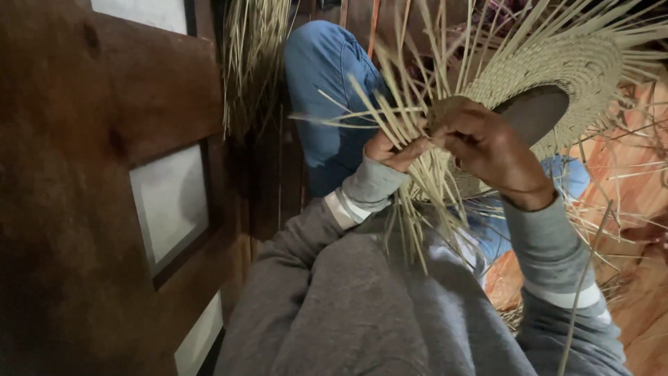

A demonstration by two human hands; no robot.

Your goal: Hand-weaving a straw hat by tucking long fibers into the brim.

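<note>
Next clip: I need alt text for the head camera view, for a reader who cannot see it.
Two hands, the left hand and right hand, grip pale straw strands at the edge of a partly woven straw hat held over the person's lap. Grey sleeves and blue jeans show, with a dark wooden wall at left.

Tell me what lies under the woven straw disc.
Under the woven straw disc show a dark rounded form, blue trouser legs and loose strands. The right hand covers the disc's near edge; the left hand pinches strands.
</note>
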